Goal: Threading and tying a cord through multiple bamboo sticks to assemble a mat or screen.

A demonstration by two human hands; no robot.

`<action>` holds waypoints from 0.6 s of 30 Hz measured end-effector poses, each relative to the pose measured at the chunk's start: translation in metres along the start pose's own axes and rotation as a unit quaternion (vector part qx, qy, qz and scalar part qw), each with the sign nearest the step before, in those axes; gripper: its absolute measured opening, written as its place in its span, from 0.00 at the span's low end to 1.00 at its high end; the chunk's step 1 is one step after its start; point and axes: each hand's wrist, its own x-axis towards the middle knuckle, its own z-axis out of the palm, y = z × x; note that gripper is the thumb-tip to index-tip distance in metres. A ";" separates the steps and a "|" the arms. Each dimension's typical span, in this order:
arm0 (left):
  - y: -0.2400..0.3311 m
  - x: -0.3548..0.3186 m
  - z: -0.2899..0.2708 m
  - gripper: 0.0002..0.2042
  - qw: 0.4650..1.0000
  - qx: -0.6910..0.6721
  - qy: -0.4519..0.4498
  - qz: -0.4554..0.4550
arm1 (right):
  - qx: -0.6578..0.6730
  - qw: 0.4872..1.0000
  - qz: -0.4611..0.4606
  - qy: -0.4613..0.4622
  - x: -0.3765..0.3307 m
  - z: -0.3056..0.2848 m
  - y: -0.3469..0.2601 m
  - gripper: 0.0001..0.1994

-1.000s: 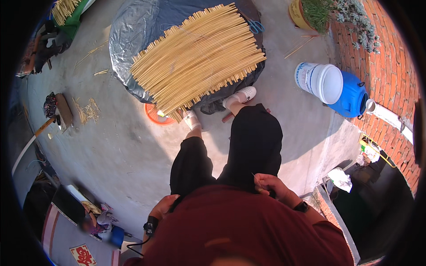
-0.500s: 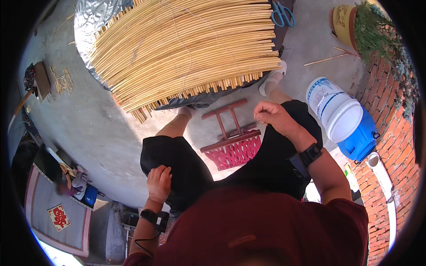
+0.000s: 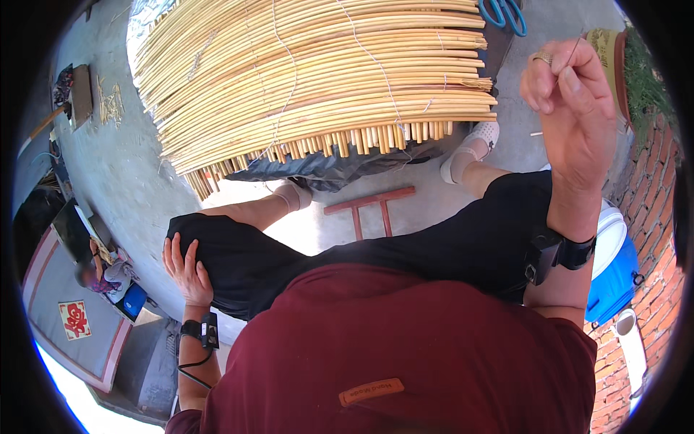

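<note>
My right hand (image 3: 578, 116) is raised on the right, its thumb and fingers pinching a thin needle (image 3: 574, 50) that points upward. Whether a thread hangs from it is too fine to make out. My left hand (image 3: 189, 275) lies on my left knee with the fingers spread, holding nothing. In front of me is a broad mat of straw-coloured stalks (image 3: 311, 79), laid side by side. White threads (image 3: 376, 61) run across the stalks. Blue-handled scissors (image 3: 504, 16) lie past the mat's right end, close to my right hand.
Black plastic sheeting (image 3: 325, 170) hangs below the mat's near edge. A red wooden folding stool (image 3: 370, 201) stands between my legs. To the right are a white bucket (image 3: 611, 239), a blue drum (image 3: 614, 286), a potted plant (image 3: 647, 79) and a brick wall. Another person (image 3: 101, 278) sits far left.
My right hand has risen up and to the right, away from above the stool, and the needle in it now shows. My left hand's fingers have spread on my knee. The view has shifted.
</note>
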 end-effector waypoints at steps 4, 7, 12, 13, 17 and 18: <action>0.042 0.018 0.012 0.16 0.996 0.060 0.022 -0.054 | 0.100 0.988 -0.115 0.026 -0.019 0.033 -0.059 0.05; 0.112 0.047 0.009 0.21 0.993 -0.059 0.102 0.031 | 0.159 0.963 -0.216 0.034 -0.018 0.044 -0.066 0.05; 0.269 0.115 0.013 0.18 0.904 -0.073 -0.029 0.420 | 0.033 0.996 -0.062 0.046 -0.058 0.039 -0.023 0.05; 0.291 0.129 0.028 0.16 0.897 -0.024 -0.050 0.438 | -0.018 0.999 -0.020 0.047 -0.061 0.036 -0.017 0.04; 0.334 0.168 0.077 0.20 0.932 0.085 -0.053 0.348 | -0.113 0.985 0.105 0.083 -0.078 0.023 0.007 0.04; 0.333 0.177 0.097 0.15 0.947 0.070 -0.087 0.301 | -0.133 0.983 0.105 0.065 -0.078 0.030 0.003 0.04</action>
